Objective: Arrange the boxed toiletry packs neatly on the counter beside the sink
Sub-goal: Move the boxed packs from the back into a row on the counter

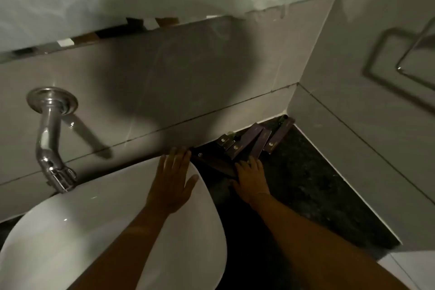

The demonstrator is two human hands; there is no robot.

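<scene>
Several dark purple toiletry boxes [244, 142] lie fanned out on the dark counter [306, 183], in the far corner against the tiled wall. One long box [213, 163] lies nearest the sink. My left hand [173, 180] rests flat over the sink's rim, fingers spread, fingertips next to that box's left end. On the box's right end sits my right hand [250, 178], fingers pressed down on it. Another long box [280, 135] leans toward the corner.
The white sink basin [70, 238] fills the lower left. A chrome wall tap [50, 139] juts out above it. Tiled walls close the counter at the back and right. A metal towel ring [400, 59] hangs on the right wall.
</scene>
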